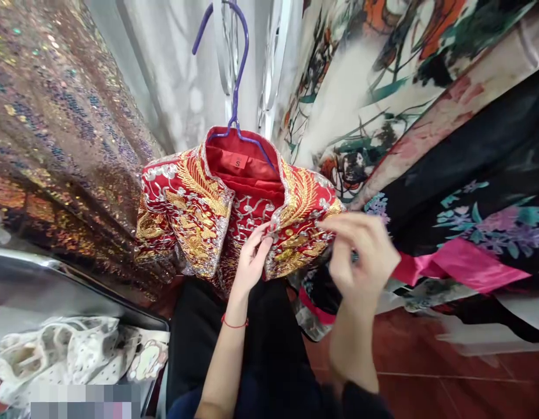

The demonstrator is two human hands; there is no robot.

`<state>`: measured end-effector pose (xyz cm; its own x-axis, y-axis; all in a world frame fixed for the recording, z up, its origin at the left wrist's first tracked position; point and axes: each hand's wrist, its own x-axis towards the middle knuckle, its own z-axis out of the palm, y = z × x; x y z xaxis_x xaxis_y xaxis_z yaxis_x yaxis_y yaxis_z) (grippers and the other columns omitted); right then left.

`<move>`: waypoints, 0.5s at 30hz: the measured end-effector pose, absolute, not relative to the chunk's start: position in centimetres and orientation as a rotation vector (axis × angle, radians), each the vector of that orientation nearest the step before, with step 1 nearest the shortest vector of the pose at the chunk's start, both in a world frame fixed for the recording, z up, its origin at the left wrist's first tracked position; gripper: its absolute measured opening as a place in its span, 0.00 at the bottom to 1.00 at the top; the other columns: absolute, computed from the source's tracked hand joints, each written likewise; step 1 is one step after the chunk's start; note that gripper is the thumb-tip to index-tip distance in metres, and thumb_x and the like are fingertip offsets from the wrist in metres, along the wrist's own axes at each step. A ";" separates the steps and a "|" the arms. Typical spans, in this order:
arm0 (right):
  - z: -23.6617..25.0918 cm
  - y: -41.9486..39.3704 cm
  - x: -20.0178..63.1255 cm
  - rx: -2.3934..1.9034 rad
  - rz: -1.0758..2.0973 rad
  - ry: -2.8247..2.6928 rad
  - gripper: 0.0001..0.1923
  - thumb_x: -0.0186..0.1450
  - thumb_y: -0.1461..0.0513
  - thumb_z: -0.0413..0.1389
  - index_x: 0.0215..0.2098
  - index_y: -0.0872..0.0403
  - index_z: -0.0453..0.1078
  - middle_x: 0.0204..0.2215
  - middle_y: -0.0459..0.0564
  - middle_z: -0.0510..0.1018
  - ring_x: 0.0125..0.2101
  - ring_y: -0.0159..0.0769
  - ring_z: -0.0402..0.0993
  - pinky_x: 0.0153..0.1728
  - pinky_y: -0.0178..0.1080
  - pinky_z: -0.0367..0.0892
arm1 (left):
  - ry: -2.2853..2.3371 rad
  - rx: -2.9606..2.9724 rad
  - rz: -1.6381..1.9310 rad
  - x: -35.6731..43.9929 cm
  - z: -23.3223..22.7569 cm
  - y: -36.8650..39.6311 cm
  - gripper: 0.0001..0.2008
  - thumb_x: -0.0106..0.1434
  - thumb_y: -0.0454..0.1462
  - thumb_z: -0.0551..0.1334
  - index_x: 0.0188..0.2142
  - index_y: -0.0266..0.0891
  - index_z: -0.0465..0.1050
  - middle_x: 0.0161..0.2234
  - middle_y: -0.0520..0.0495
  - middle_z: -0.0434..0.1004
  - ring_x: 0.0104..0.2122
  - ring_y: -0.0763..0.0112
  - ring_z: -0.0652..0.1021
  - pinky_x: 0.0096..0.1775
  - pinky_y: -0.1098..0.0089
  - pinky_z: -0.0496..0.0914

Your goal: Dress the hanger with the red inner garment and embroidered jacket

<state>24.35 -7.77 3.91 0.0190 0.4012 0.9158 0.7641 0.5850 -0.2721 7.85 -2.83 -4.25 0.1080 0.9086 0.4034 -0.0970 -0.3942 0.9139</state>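
Red thread bracelet on left wrist, near centre. Left hand pinching front edge of red/gold embroidered jacket. Right hand w/ fingers curled on jacket's right flap, grip blurred. Hung on purple hanger, far centre. Sequin fabric left, floral garments right.

My fingers work in a tight pocket. The red embroidered jacket on its purple hanger fills the way ahead, the sequin fabric crowds in on the left, and the printed garments press close on the right. Open room lies only downward, over the red floor; the table edge at lower left looks cluttered, I think.
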 end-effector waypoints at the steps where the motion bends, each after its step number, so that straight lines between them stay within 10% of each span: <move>1: 5.3 -6.7 25.3 -0.991 -0.349 -1.577 0.14 0.68 0.69 0.51 0.43 0.48 0.76 0.38 0.49 0.78 0.42 0.39 0.74 0.47 0.45 0.69 | 0.847 1.481 1.440 7.8 -4.3 -3.2 0.22 0.68 0.54 0.58 0.42 0.39 0.78 0.43 0.42 0.79 0.46 0.62 0.78 0.51 0.64 0.71; 9: 7.8 1.3 29.3 -1.082 0.658 -1.865 0.26 0.66 0.40 0.53 0.24 0.52 0.65 0.21 0.42 0.65 0.23 0.29 0.61 0.25 0.35 0.59 | 0.913 1.519 1.512 6.9 -3.3 -4.2 0.25 0.66 0.57 0.58 0.26 0.39 0.65 0.23 0.54 0.61 0.24 0.75 0.63 0.30 0.73 0.63; 15: 10.1 -2.7 28.0 -1.099 0.130 -1.505 0.20 0.64 0.48 0.62 0.23 0.51 0.66 0.19 0.41 0.59 0.21 0.29 0.52 0.24 0.37 0.50 | 1.004 1.503 1.737 6.2 -0.1 -2.2 0.21 0.69 0.53 0.56 0.28 0.39 0.64 0.26 0.54 0.60 0.27 0.75 0.63 0.33 0.73 0.62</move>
<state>27.96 -2.74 10.14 0.1547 0.6793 0.7174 0.5463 0.5462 -0.6350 6.21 -2.16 -0.14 -0.1564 0.8442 0.5127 0.0229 -0.5159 0.8564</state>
